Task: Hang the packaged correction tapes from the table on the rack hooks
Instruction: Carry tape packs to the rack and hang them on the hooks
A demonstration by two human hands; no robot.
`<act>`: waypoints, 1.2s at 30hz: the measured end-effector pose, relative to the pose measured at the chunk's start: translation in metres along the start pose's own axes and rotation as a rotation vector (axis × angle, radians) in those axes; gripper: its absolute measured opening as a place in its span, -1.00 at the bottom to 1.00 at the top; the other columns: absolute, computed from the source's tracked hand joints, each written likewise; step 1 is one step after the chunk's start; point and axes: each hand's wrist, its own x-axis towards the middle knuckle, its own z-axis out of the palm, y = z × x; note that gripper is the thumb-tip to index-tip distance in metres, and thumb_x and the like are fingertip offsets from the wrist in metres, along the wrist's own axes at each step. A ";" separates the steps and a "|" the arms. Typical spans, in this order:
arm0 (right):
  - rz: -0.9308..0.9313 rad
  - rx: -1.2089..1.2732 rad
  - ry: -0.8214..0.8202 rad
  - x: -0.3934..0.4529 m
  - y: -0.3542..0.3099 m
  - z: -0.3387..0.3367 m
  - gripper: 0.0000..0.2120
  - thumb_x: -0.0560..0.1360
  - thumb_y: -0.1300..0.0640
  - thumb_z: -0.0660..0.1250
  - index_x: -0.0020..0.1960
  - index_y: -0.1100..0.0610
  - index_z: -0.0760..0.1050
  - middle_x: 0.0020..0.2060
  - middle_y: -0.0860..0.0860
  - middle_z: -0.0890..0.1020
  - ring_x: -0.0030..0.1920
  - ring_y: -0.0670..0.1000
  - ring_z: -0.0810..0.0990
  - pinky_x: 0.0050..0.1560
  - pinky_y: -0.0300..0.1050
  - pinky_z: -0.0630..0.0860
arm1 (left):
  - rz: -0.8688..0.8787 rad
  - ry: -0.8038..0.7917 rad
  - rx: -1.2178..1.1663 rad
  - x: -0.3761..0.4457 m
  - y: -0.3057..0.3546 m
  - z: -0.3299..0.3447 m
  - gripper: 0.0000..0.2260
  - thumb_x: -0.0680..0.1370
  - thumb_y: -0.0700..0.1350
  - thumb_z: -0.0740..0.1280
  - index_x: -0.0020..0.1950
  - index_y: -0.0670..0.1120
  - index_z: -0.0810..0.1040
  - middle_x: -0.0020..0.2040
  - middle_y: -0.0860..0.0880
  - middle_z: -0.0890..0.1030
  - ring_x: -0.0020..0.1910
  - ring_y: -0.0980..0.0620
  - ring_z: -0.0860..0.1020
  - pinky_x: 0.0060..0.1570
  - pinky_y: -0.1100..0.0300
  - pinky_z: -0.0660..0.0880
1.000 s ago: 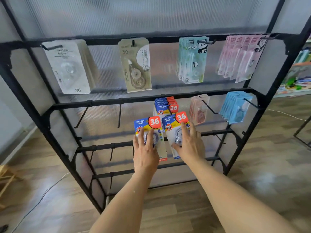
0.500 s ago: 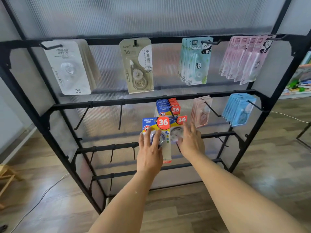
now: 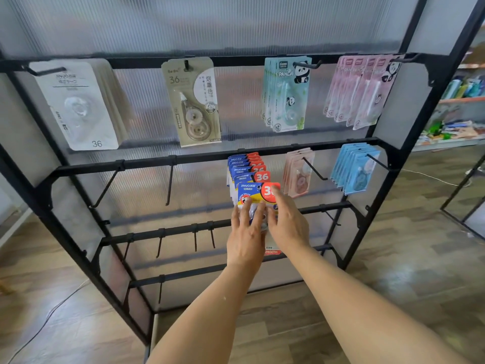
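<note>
Hands meet on one blue pack (image 3: 250,193) at the middle rail of the rack (image 3: 409,106). Left hand (image 3: 246,232) lies over the pack's lower half, fingers spread and laid across the clear blister, grasping it from the front. Right hand (image 3: 286,222) holds the pack's right edge, forefinger up over the red "36" badge. Pack upright, facing the camera, its bottom strip showing red below the hands. Whether its hole is on the hook yet, cannot tell; hook tip hidden behind the card.

Just behind and above it, a row of the same blue packs (image 3: 245,166) hangs on a middle-rail hook, overlapping front to back. Right of these on the same rail: a small bunch of pink packs (image 3: 298,172), then light-blue packs (image 3: 353,170), each on its own hook. Left of the blue row, two bare hooks (image 3: 169,185) slant down from the rail.

Top rail, left to right: white packs (image 3: 78,106), a beige pack (image 3: 194,101), mint panda packs (image 3: 286,95), pink panda packs (image 3: 362,90).

Lower rails carry several short bare hooks. Ribbed translucent panel (image 3: 210,22) behind the frame. Wood-look floor (image 3: 406,271) below; a thin cable (image 3: 52,313) runs across it at left. Shelves (image 3: 462,101) with coloured goods at far right, blurred.
</note>
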 end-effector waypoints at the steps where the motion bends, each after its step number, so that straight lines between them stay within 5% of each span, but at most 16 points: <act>1: 0.006 -0.003 -0.003 0.002 0.000 -0.001 -0.50 0.62 0.05 0.21 0.52 0.03 0.18 0.32 0.04 0.46 0.19 0.02 0.55 -0.06 -0.11 0.55 | -0.002 0.000 -0.008 0.002 0.000 0.000 -0.41 0.66 -0.07 0.19 0.60 0.08 -0.06 0.60 0.00 -0.10 0.57 -0.13 -0.16 0.43 0.00 0.26; 12: 0.017 -0.036 -0.065 0.021 0.006 0.011 -0.52 0.63 0.06 0.18 0.52 0.03 0.18 0.31 0.06 0.44 0.22 0.05 0.52 -0.06 -0.17 0.45 | -0.045 -0.031 -0.045 0.021 -0.005 0.010 -0.44 0.66 0.02 0.18 0.59 0.11 -0.02 0.60 -0.01 -0.09 0.57 -0.12 -0.11 0.33 -0.01 0.42; 19: 0.061 -0.034 -0.125 0.041 0.009 0.030 -0.43 0.63 0.10 0.17 0.57 -0.04 0.02 0.37 0.05 0.34 0.23 0.05 0.51 -0.13 -0.18 0.42 | 0.009 -0.109 -0.001 0.045 -0.015 0.009 -0.43 0.68 0.01 0.12 0.60 0.05 -0.12 0.59 -0.06 -0.22 0.56 -0.15 -0.24 0.52 -0.08 0.10; 24: 0.054 -0.033 -0.140 0.060 0.008 0.042 -0.38 0.62 0.09 0.21 0.57 -0.04 -0.03 0.39 0.07 0.32 0.25 0.04 0.50 0.00 -0.10 0.54 | -0.027 -0.130 0.026 0.069 -0.030 0.019 -0.38 0.67 0.05 0.14 0.60 0.08 -0.18 0.58 -0.06 -0.30 0.55 -0.19 -0.27 0.49 -0.09 0.18; 36: 0.032 -0.171 -0.226 0.078 0.007 0.046 -0.27 0.61 0.03 0.23 0.57 -0.04 -0.19 0.50 0.02 0.17 0.33 0.05 0.44 0.02 -0.09 0.54 | -0.020 -0.144 0.128 0.085 -0.040 0.018 -0.34 0.67 -0.02 0.17 0.58 0.11 -0.24 0.57 -0.04 -0.32 0.55 -0.20 -0.26 0.52 -0.07 -0.09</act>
